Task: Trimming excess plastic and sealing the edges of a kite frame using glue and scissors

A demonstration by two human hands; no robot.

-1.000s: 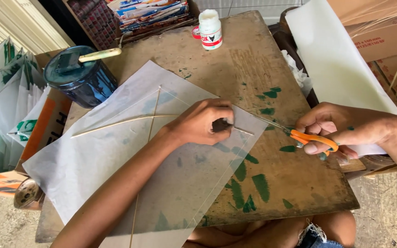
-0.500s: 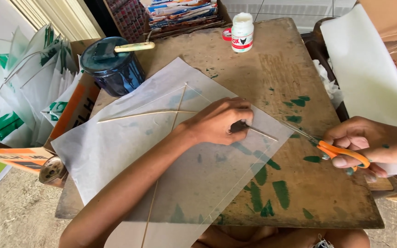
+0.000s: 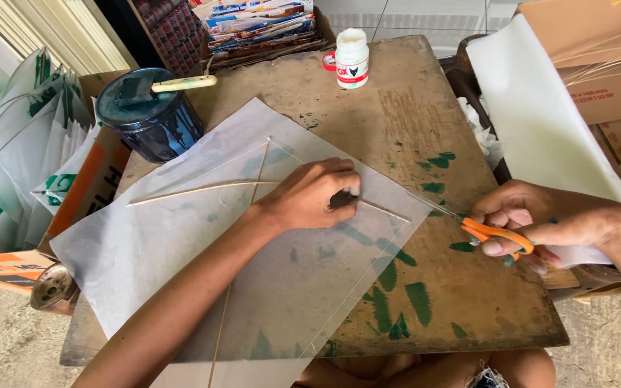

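A sheet of thin translucent paper (image 3: 203,244) lies on a worn wooden board (image 3: 425,115), with thin bamboo sticks (image 3: 195,189) crossed on it like a kite frame. My left hand (image 3: 318,194) presses down on the paper near its right corner, fingers curled over a small dark thing. My right hand (image 3: 533,223) holds orange-handled scissors (image 3: 490,231) at the board's right side. Their blades point left toward the paper's right corner.
A dark blue tin (image 3: 149,115) with a brush across its lid stands at the back left. A white glue bottle (image 3: 351,57) stands at the far edge. Finished kites (image 3: 16,144) lean at left. White paper sheets (image 3: 533,108) and cardboard boxes (image 3: 598,65) are at right.
The view has shifted a little. My right hand with the scissors has stayed at the paper's right corner; my left hand keeps pressing in the same spot.
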